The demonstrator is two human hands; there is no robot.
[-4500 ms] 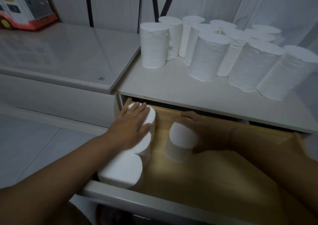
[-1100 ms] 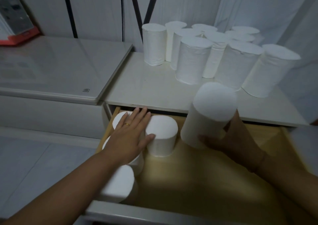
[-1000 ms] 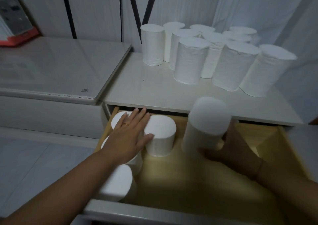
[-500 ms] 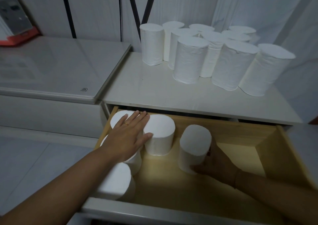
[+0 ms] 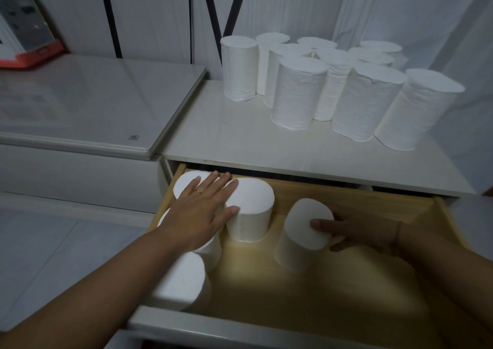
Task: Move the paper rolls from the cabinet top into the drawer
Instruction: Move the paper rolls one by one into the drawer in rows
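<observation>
Several white paper rolls stand upright in a cluster at the back right of the white cabinet top. Below it the wooden drawer is pulled out. Several rolls stand along its left side. My left hand lies flat, fingers spread, on the tops of those rolls, its thumb against one roll. My right hand is wrapped around another roll standing in the drawer's middle, thumb on its top.
A lower grey-white unit with a glass top adjoins the cabinet on the left; a red and white box sits at its back. Pale curtains hang behind. The drawer's white front edge is nearest me.
My right hand has brought a roll down from above the drawer and stood it on the drawer floor, then shifted its thumb onto the roll's top. My left hand has stayed on the left rolls.
</observation>
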